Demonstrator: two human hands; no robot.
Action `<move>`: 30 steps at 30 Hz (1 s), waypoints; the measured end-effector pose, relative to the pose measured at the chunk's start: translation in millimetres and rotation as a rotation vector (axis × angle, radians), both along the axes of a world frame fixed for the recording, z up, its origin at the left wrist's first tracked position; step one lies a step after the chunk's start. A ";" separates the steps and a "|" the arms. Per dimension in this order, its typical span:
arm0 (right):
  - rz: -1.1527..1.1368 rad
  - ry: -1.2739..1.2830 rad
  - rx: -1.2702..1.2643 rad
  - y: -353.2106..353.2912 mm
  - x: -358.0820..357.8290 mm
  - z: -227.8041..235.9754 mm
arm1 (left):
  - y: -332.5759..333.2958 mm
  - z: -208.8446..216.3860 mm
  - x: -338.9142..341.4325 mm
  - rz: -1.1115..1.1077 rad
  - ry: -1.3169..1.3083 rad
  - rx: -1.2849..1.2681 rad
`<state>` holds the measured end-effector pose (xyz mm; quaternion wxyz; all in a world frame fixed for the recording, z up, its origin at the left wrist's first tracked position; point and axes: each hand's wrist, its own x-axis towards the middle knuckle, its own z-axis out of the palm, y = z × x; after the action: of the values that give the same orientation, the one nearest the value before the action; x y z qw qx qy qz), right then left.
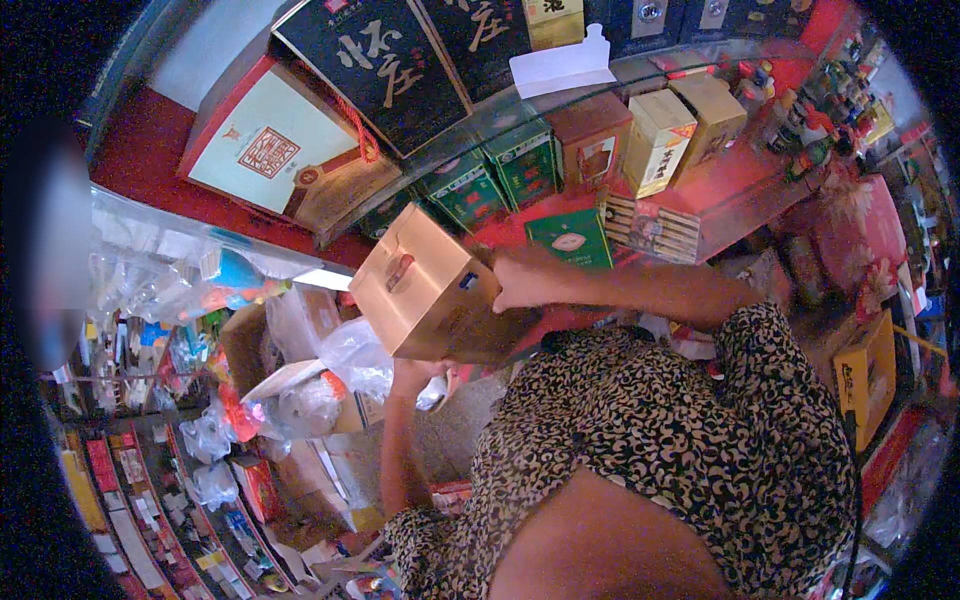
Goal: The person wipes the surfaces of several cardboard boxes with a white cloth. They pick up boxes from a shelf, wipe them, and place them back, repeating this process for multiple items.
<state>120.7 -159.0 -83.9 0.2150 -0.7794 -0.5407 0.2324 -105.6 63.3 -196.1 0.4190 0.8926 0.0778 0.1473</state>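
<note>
Between my two hands a gold-tan carton (pixel 430 300) is held up and tilted, its pale top face with a small brown oval mark turned toward me. My right hand (pixel 522 279) presses on the carton's right side, thumb showing, the other fingers partly hidden. From below, my left hand (pixel 413 376) supports the lower edge; most of its fingers are behind the carton. Just past my right hand, a flat green box (pixel 572 238) lies on a red shelf, beside a striped gold-and-brown pack (pixel 652 229).
Green boxes (pixel 520 165) and gold cartons (pixel 662 142) stand along the red shelf (pixel 720 215). Above sit a large white box (pixel 270 152) and black boxes (pixel 385 70). Plastic bags (pixel 350 355) hang to the left; a yellow carton (pixel 866 380) stands at right.
</note>
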 end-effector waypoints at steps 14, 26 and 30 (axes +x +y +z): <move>0.035 0.011 0.033 -1.9 26.5 -14.2 | -6.1 -44.7 37.5 -0.079 0.075 -0.297; 0.110 0.184 0.395 -83.0 115.7 101.3 | -20.6 70.9 14.7 -0.087 0.194 0.192; -0.428 0.132 0.621 -187.3 144.0 239.1 | 64.9 122.2 -26.4 0.021 0.434 0.072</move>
<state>264.7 -346.3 155.1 0.5187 -0.7558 -0.3954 0.0571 -132.0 128.2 -73.9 0.3588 0.9169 0.1700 -0.0413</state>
